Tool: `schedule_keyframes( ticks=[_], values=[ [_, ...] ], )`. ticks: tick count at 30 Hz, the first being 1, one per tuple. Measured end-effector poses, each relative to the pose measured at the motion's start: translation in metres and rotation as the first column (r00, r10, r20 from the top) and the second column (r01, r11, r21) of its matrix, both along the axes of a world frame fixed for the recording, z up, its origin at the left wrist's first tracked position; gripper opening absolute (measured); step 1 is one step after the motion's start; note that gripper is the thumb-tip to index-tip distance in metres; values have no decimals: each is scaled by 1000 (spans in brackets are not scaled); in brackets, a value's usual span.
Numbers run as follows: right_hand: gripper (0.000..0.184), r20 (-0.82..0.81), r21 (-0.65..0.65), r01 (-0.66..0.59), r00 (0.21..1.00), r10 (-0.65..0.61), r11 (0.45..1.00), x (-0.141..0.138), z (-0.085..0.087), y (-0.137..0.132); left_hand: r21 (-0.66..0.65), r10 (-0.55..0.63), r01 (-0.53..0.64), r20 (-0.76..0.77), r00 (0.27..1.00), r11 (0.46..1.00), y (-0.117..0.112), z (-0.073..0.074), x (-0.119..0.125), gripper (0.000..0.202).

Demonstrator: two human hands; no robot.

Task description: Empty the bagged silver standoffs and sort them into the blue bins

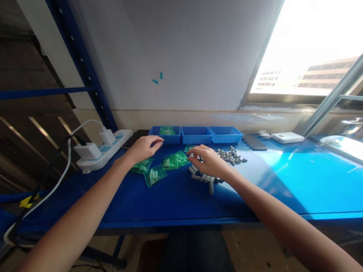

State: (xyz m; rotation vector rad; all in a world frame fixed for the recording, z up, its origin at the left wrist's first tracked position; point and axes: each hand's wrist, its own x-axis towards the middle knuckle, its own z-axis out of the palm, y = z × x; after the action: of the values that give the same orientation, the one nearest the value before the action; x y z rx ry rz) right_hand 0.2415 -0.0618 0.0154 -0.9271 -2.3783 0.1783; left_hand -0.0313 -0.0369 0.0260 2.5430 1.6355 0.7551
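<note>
Head view: blue table [176, 204] carries power strip [111, 150] left, three blue bins [197, 139] far. Left hand [146, 146] parted near centre-left green bags [179, 160]; right hand [208, 160] curled above metal cylinders [208, 178], grip indeterminate.

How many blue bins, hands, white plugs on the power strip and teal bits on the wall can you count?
Blue bins: 3
Hands: 2
White plugs: 2
Teal bits: 2
Total: 9
</note>
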Motion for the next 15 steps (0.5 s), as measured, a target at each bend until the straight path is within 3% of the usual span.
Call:
schedule_keyframes(
  ticks=[3, 6, 11, 15],
  values=[
    [20, 22, -9, -43, 999, 43, 999, -10, -2, -6, -177, -115, 104, -55, 992, 979, -6, -5, 9, 45],
    [19, 28, -19, -45, 999, 45, 999, -14, -3, -10, -252, -190, 166, -72, 979, 953, -6, -10, 19, 38],
    [20, -14, -20, -14, 1000, 14, 1000, -14, -6, -7, -174, -109, 132, 133, 985, 976, -7, -6, 24, 26],
    [23, -27, -7, -7, 1000, 7, 1000, -14, -7, -6, -276, -134, 174, 157, 978, 945, -13, -1, 24, 34]
  ],
)
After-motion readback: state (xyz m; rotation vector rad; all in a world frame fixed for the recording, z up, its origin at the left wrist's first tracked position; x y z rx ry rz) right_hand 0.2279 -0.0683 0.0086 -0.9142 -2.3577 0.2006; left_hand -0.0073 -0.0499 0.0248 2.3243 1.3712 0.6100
